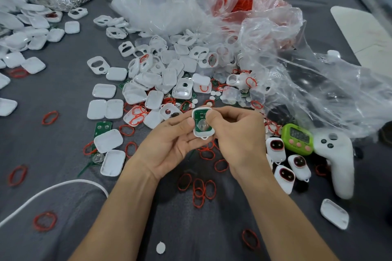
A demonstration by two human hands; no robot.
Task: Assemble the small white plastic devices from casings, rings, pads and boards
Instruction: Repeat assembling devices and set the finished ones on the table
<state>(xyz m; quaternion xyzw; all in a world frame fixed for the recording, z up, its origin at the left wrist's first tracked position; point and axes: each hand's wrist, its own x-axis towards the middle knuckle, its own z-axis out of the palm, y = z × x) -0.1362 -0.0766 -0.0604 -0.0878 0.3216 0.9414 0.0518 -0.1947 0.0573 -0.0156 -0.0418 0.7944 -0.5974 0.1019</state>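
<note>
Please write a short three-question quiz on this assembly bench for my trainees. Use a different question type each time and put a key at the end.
1. True or false: the left hand and the right hand together hold a white casing with a green board seated in it.
2. Which of these lies on the grey cloth just to the right of the right hand? A. green timer B. scissors C. mug
3. Fill in: the loose rings scattered on the cloth are ___ in colour.

Key: 1 true; 2 A; 3 red.
</note>
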